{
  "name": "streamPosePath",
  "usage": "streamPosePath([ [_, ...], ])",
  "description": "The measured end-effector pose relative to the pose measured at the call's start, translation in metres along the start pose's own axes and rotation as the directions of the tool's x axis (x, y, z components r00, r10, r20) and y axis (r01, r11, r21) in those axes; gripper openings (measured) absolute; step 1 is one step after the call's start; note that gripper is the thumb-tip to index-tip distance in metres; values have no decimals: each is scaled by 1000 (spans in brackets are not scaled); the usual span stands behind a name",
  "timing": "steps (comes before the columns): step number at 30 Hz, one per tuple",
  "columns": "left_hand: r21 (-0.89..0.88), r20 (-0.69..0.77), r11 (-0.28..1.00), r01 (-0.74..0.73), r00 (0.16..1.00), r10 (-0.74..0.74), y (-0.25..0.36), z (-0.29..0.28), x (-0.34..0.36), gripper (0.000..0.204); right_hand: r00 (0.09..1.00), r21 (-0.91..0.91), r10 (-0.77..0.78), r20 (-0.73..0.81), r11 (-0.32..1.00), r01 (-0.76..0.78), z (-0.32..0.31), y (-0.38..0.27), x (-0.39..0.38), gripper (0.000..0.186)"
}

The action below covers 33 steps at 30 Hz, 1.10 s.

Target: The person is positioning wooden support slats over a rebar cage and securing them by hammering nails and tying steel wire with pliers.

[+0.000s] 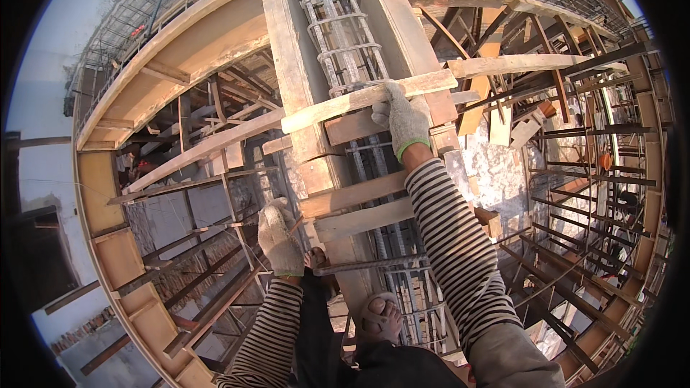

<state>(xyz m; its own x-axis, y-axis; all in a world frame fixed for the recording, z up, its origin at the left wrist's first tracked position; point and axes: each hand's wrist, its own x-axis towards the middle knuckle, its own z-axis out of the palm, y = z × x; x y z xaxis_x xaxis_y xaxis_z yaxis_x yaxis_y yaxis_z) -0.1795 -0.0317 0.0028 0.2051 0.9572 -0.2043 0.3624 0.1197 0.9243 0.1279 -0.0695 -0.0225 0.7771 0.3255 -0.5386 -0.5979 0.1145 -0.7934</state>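
Note:
My right hand [404, 121], in a pale knit glove with a green cuff, grips a light wooden batten [338, 108]. The batten lies across the top of a long timber beam form [295, 57]. Inside the form runs a cage of steel rebar [338, 25]. Lower and to the left, my left hand [278, 238], gloved alike, is closed beside the form's left side. A thin brownish stick shows at its fingers; what it holds is unclear. Short boards [352, 194] cross the form below my right hand.
My sandalled foot [381, 316] stands on the form's edge. A dark steel bar [370, 264] crosses in front of it. Open gaps with timber props [575, 172] lie on both sides. Another plank [205, 151] slants away left, and a curved plywood form [172, 65] rises beyond.

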Motion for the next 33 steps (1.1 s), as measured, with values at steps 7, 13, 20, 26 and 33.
streamPosePath([
  [7, 35, 66, 988, 152, 986, -154, -9, -1, -37, 45, 993, 122, 117, -2, 986, -116, -17, 9, 10, 23],
  [13, -198, 17, 967, 162, 987, -162, 1, -1, -43, 49, 993, 139, 114, -13, 984, -111, -6, 11, 5, 23],
  [20, 25, 211, 990, -137, 969, 128, 35, 11, -35, 45, 985, 110, 173, 22, 979, -174, -30, 9, -3, 32],
  [26, 196, 657, 936, -292, 748, 96, 92, 16, -26, 36, 908, -273, -122, 400, 930, 245, -32, -24, -134, 38],
  [33, 320, 811, 736, -596, 574, 113, 114, 25, -22, 31, 743, -399, -238, 625, 720, 567, -64, -18, -183, 27],
])
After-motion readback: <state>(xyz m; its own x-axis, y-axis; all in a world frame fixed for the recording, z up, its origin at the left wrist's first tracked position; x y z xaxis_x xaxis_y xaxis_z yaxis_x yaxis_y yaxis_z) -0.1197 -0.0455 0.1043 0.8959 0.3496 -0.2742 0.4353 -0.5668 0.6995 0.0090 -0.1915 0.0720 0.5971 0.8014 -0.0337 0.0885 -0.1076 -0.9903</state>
